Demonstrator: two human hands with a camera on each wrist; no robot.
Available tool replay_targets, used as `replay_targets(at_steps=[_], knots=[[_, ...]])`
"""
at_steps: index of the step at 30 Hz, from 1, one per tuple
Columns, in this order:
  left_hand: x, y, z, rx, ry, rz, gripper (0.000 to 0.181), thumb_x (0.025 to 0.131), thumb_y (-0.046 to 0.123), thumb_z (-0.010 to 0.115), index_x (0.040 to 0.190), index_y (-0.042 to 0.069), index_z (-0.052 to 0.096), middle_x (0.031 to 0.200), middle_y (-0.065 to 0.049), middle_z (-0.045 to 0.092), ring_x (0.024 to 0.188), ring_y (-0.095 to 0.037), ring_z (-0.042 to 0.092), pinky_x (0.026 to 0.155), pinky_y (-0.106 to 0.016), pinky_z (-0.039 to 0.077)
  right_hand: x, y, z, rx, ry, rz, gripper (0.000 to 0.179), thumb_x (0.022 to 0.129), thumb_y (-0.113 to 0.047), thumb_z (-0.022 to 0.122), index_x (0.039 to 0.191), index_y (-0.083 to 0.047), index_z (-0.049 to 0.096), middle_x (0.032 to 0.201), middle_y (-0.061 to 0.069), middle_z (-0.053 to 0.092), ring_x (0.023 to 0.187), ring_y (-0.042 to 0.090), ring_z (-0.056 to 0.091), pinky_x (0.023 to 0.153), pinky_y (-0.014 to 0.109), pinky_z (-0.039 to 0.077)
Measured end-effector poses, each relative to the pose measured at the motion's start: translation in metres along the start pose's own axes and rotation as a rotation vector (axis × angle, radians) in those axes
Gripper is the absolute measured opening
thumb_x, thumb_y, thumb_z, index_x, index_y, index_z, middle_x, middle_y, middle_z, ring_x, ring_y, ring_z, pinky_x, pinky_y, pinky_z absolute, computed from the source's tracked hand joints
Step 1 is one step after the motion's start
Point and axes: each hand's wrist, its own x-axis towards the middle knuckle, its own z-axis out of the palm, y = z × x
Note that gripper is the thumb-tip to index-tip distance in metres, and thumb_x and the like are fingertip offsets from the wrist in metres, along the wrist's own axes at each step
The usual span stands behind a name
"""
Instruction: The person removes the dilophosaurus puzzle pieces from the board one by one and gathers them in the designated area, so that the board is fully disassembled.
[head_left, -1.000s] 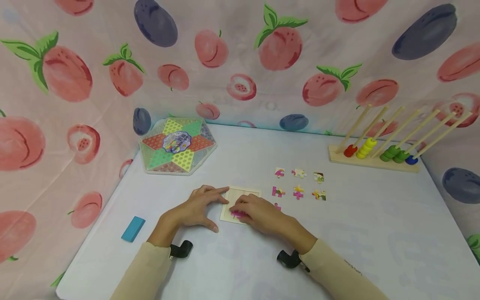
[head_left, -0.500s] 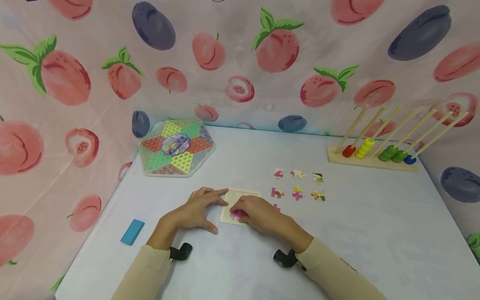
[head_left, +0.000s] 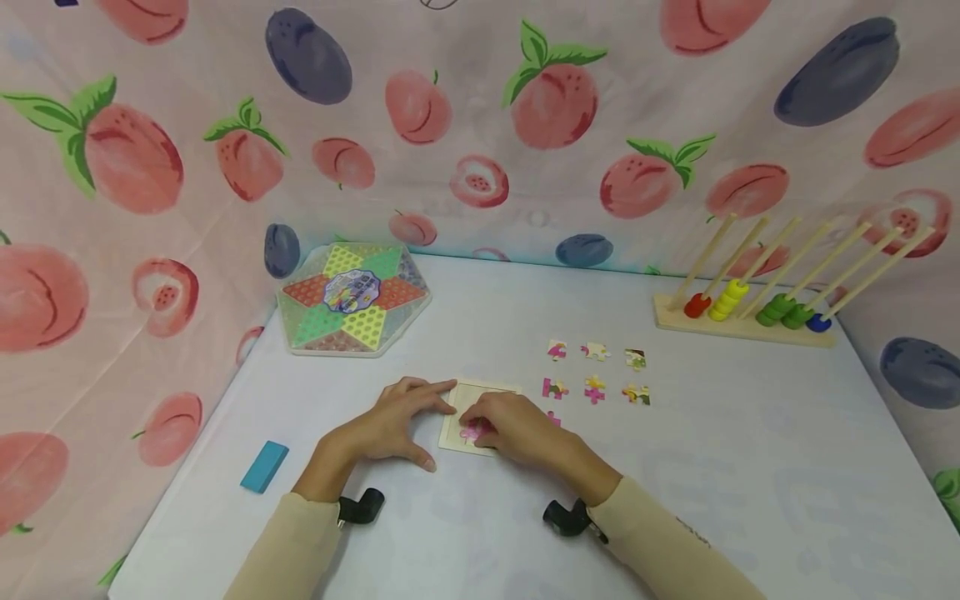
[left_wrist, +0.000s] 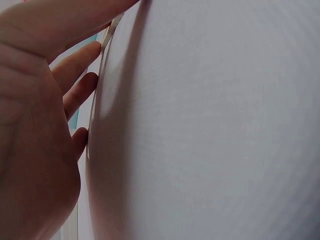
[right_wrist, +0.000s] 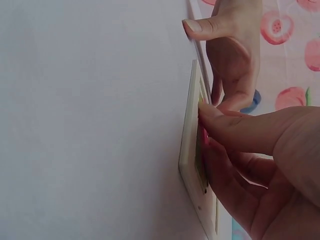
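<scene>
A small pale wooden puzzle tray lies on the white table, with pink jigsaw work in its lower part. Over that corner my right hand bends its fingers and thumb around a pink puzzle piece, low against the tray. My left hand is spread at the tray's left side, index and middle fingertips at its edge and the thumb out on the table. In the right wrist view, the tray's outer edge shows below the right fingertips. The right hand covers the tray's right part.
Several loose puzzle pieces lie in rows right of the tray, one partly behind the right hand. A blue block is at the left. Behind are a hexagonal star-patterned game board and a pegged wooden bead stand.
The head view has tilted slightly, so the scene sits a little lower. Both hands keep nearly the same places; the right fingers have barely shifted over the pink pieces.
</scene>
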Motion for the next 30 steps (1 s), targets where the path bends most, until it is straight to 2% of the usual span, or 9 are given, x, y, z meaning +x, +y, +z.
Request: replay_targets(at_steps=[9,14,23,30], knots=[[0.001,0.001,0.000,-0.001,-0.007,-0.003,0.078,0.061,0.038,0.097,0.132,0.034,0.066,0.164,0.018,0.037,0.145,-0.021,0.030,0.117,-0.059,0.028,0.005,0.010,-0.004,0.094,-0.030,-0.056,0.026,0.087,-0.012,0.081,0.112,-0.011,0.078,0.104,0.001,0.075,0.091,0.010,0.061,0.084,0.024,0.053],[0.002,0.000,-0.001,0.003,-0.016,-0.004,0.078,0.061,0.039,0.097,0.132,0.034,0.066,0.165,0.018,0.035,0.146,-0.021,0.030,0.117,-0.059,0.028,0.005,0.010,-0.005,0.135,-0.043,-0.052,0.020,0.088,-0.011,0.079,0.107,-0.011,0.077,0.099,0.000,0.071,0.087,0.009,0.057,0.081,0.022,0.050],[0.003,-0.003,-0.001,0.011,-0.013,-0.003,0.079,0.060,0.040,0.097,0.132,0.035,0.066,0.164,0.019,0.035,0.146,-0.019,0.030,0.118,-0.057,0.027,0.002,0.012,-0.005,0.198,-0.029,-0.058,0.018,0.089,-0.010,0.079,0.105,-0.012,0.072,0.100,0.000,0.068,0.090,0.011,0.056,0.083,0.022,0.051],[0.002,-0.003,0.000,0.013,-0.012,0.000,0.078,0.060,0.039,0.097,0.131,0.034,0.067,0.165,0.018,0.034,0.146,-0.020,0.030,0.118,-0.057,0.027,0.002,0.017,-0.004,0.290,-0.034,-0.049,0.013,0.093,-0.011,0.074,0.103,-0.015,0.067,0.095,-0.004,0.066,0.088,0.008,0.057,0.082,0.018,0.051]])
